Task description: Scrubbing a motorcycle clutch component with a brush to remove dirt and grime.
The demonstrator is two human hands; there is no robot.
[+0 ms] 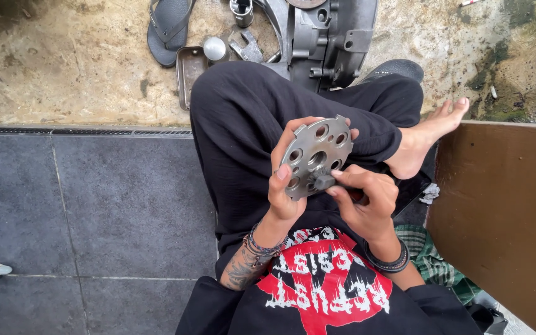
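Observation:
A round grey metal plate with several holes is held upright over my lap. My left hand grips its left edge, thumb on the face and fingers behind. My right hand pinches a small dark tool pressed against the plate's lower part. I sit with legs crossed in black trousers, my bare foot to the right.
A grey engine casing lies on the concrete ahead, with a small metal tray, a socket and a sandal near it. A brown board stands at the right. Dark tiles spread to the left.

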